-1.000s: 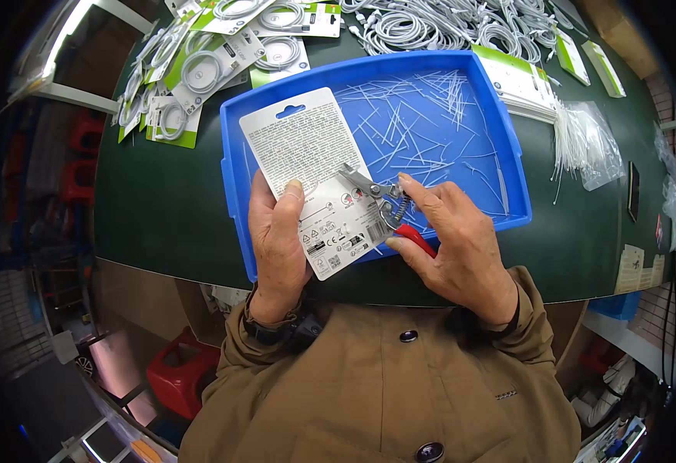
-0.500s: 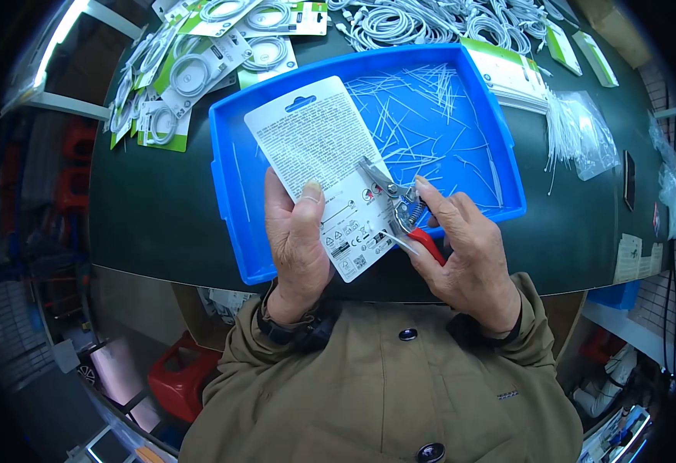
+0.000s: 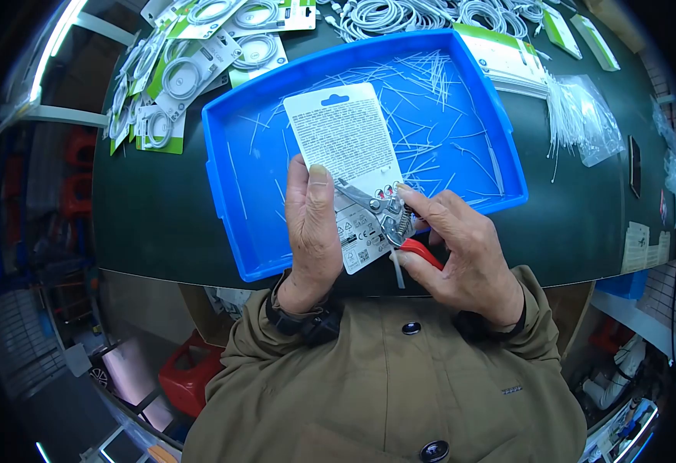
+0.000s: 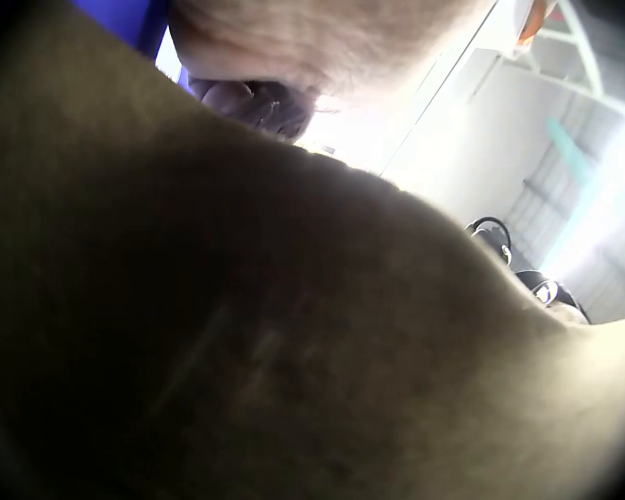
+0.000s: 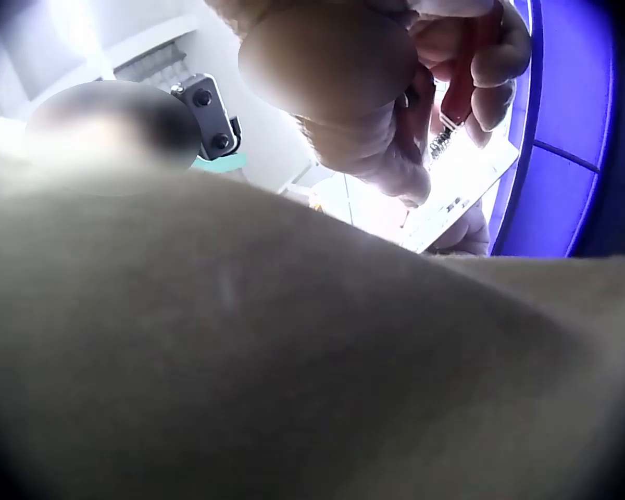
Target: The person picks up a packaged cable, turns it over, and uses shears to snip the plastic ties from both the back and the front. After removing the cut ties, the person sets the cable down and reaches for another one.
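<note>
My left hand (image 3: 312, 228) holds a white printed packaging card (image 3: 342, 139) with a hang slot at its top, thumb on the near face and fingers behind. My right hand (image 3: 461, 247) grips red-handled spring-loaded cutters (image 3: 388, 208) whose blades lie over the card, tips close to the left thumb. A thin white strip (image 3: 399, 272) hangs below the cutters near the right thumb. In the right wrist view the red handle (image 5: 461, 89) shows within the curled fingers, beside the card's bright edge (image 5: 479, 193). The left wrist view is mostly blocked by sleeve.
Under the hands, a blue tray (image 3: 213, 147) holds many thin white plastic offcuts. Carded cables (image 3: 182, 77) pile up at the back left, coiled white cables (image 3: 384, 19) at the back. To the right lie stacked cards (image 3: 507, 69), a bundle of white ties (image 3: 565, 127) and a plastic bag (image 3: 596, 123).
The card has shifted right and stands more upright. The cutters have turned so their tips point further left, toward the left thumb. The white strip now hangs lower, pointing down.
</note>
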Motion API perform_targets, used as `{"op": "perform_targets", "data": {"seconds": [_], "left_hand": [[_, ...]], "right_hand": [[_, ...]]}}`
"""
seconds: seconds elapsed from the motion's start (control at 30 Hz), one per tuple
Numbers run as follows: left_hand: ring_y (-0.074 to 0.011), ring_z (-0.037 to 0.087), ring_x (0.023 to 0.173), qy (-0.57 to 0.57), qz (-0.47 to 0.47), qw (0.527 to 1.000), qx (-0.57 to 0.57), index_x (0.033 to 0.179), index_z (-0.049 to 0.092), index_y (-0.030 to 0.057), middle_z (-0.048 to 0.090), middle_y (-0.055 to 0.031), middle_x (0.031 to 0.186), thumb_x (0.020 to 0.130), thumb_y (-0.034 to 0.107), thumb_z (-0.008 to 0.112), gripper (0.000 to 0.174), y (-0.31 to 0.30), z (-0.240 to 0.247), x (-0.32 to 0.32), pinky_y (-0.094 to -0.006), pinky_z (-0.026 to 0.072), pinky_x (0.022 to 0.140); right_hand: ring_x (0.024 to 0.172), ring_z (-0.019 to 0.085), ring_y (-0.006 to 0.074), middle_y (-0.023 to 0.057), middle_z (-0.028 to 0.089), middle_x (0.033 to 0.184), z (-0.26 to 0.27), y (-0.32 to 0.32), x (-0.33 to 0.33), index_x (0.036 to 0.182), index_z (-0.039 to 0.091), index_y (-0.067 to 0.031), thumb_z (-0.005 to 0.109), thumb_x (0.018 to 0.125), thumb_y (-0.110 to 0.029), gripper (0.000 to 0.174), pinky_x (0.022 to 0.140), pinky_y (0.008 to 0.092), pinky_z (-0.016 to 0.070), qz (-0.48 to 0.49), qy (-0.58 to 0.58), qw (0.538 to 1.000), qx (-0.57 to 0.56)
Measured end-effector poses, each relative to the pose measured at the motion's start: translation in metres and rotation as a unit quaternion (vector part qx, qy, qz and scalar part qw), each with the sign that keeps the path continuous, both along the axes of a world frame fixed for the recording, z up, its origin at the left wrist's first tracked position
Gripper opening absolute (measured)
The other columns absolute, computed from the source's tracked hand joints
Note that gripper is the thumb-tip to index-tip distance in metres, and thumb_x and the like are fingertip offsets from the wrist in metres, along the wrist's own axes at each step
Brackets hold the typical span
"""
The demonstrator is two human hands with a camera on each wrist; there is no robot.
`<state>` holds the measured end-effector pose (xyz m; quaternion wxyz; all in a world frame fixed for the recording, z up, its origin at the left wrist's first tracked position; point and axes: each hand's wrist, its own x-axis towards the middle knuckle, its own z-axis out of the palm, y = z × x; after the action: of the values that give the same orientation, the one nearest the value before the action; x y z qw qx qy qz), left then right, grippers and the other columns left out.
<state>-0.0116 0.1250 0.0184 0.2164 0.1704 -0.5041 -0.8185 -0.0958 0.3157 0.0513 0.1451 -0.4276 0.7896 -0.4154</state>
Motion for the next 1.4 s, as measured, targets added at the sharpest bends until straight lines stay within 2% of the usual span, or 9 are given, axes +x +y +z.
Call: {"op": "perform_targets", "data": {"seconds": [0.2,0.47,0.57,0.77,0.93,1.03,1.13,1.23,1.4], "left_hand": [[-0.0141,0.064,0.110,-0.006,0.009,1.000,-0.011,0.144,0.045,-0.0001,0.065,-0.0124,0.125,0.116,0.041,0.048,0.049,0.000,-0.001,0.000,-0.0322,0.0533,0.095],[-0.0136,0.065,0.106,-0.012,0.002,1.000,-0.011,0.144,0.045,-0.0012,0.065,-0.0127,0.124,0.117,0.040,0.046,0.049,0.003,-0.001,-0.002,-0.0296,0.0546,0.089],[-0.0214,0.075,0.098,-0.025,0.027,0.997,-0.062,0.141,0.049,0.0001,0.070,-0.0181,0.120,0.117,0.038,0.040,0.046,0.000,-0.003,-0.005,-0.0337,0.0624,0.082],[-0.0235,0.078,0.098,-0.039,0.074,0.996,-0.024,0.139,0.054,-0.0025,0.072,-0.0202,0.120,0.116,0.041,0.038,0.052,-0.018,0.013,0.001,-0.0344,0.0654,0.081],[-0.0223,0.077,0.098,-0.041,0.065,0.997,-0.002,0.140,0.048,0.0013,0.068,-0.0175,0.120,0.116,0.040,0.037,0.047,-0.016,0.015,0.000,-0.0330,0.0645,0.080],[-0.0224,0.077,0.100,-0.045,0.065,0.996,-0.028,0.141,0.047,0.0014,0.068,-0.0176,0.121,0.116,0.040,0.037,0.047,-0.014,0.015,-0.001,-0.0331,0.0644,0.081],[-0.0220,0.076,0.100,-0.046,0.068,0.996,-0.026,0.142,0.046,0.0015,0.067,-0.0175,0.121,0.116,0.041,0.037,0.048,-0.013,0.016,-0.001,-0.0331,0.0641,0.082],[-0.0209,0.076,0.101,-0.048,0.075,0.996,-0.028,0.142,0.046,0.0017,0.067,-0.0171,0.121,0.116,0.041,0.038,0.048,-0.012,0.015,0.001,-0.0323,0.0636,0.082],[-0.0190,0.075,0.102,-0.030,0.074,0.996,-0.046,0.143,0.045,0.0017,0.067,-0.0163,0.121,0.116,0.040,0.040,0.047,-0.009,0.013,0.001,-0.0311,0.0627,0.081]], "right_hand": [[0.073,0.060,0.0270,0.0105,0.057,0.088,0.003,-0.003,-0.001,0.147,0.060,-0.0076,0.086,0.084,-0.018,0.069,0.064,0.0422,0.0502,0.012,0.020,0.999,0.028],[0.070,0.063,0.0250,0.0101,0.060,0.085,-0.007,-0.001,0.001,0.147,0.061,-0.0070,0.086,0.084,-0.011,0.068,0.064,0.0394,0.0522,0.002,0.005,1.000,-0.008],[0.071,0.064,0.0243,0.0102,0.061,0.087,-0.004,0.003,-0.001,0.147,0.062,-0.0080,0.087,0.083,-0.012,0.068,0.064,0.0384,0.0528,-0.011,-0.006,1.000,-0.004],[0.075,0.066,0.0245,0.0109,0.064,0.091,0.000,0.024,-0.006,0.146,0.064,-0.0124,0.091,0.079,-0.016,0.073,0.064,0.0384,0.0540,-0.004,0.005,0.999,0.036],[0.077,0.066,0.0263,0.0105,0.064,0.093,-0.003,0.023,-0.002,0.147,0.064,-0.0133,0.092,0.077,-0.017,0.076,0.064,0.0392,0.0542,0.014,0.032,0.999,0.025],[0.081,0.069,0.0228,0.0109,0.065,0.097,-0.003,0.021,0.000,0.148,0.065,-0.0119,0.092,0.072,-0.008,0.080,0.069,0.0343,0.0575,0.001,0.027,0.999,0.046],[0.077,0.064,0.0267,0.0106,0.062,0.092,-0.005,0.019,0.001,0.147,0.063,-0.0128,0.091,0.079,-0.020,0.074,0.064,0.0400,0.0535,0.006,0.029,0.999,0.036],[0.078,0.063,0.0269,0.0101,0.060,0.091,-0.002,0.019,0.003,0.148,0.061,-0.0120,0.090,0.080,-0.021,0.074,0.065,0.0408,0.0530,0.019,0.039,0.998,0.055],[0.075,0.065,0.0244,0.0112,0.062,0.093,0.003,0.020,0.004,0.152,0.060,-0.0136,0.091,0.076,-0.008,0.082,0.066,0.0385,0.0540,0.018,0.034,0.997,0.072]]}}
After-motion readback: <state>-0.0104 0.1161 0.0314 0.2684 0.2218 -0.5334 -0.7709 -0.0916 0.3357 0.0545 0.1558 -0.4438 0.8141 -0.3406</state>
